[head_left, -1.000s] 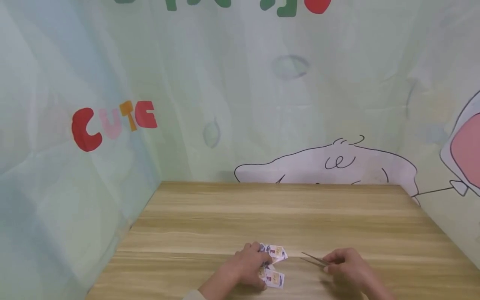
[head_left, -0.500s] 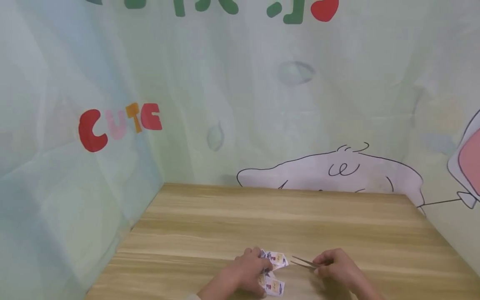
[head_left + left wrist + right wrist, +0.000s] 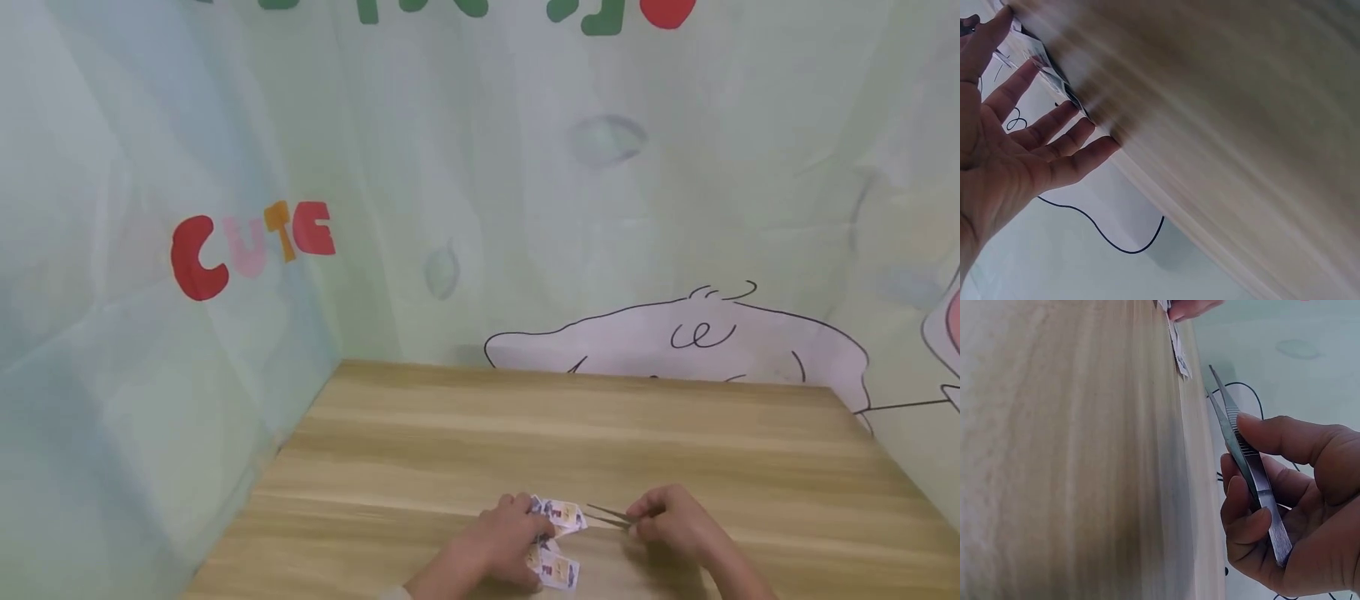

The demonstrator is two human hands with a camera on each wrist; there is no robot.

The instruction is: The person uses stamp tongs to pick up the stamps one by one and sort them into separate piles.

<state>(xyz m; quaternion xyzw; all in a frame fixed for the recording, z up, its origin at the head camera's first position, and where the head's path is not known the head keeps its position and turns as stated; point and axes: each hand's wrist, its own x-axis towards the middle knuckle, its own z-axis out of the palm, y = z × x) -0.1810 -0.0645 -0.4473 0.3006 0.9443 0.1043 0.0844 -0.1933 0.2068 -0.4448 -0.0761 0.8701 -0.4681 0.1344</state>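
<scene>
Currently, the head view shows the left hand (image 3: 506,537) spread palm down over some printed cards (image 3: 562,514) on the near part of the counter (image 3: 420,458). The cards stick out past it in an upper and a lower group. To their right, the right hand (image 3: 678,525) holds tweezers (image 3: 613,518), which point at the upper cards, tips parted and just beside the edge. Beyond the counter is a pale backdrop (image 3: 487,183) with CUTE letters (image 3: 251,268) and a white cartoon figure (image 3: 637,337).

From the left wrist, the left hand's fingers are extended and well apart, their tips at the cards and the counter.

From the right wrist, thumb and fingers pinch the tweezers partway along; a gap shows between their tips and the cards.
</scene>
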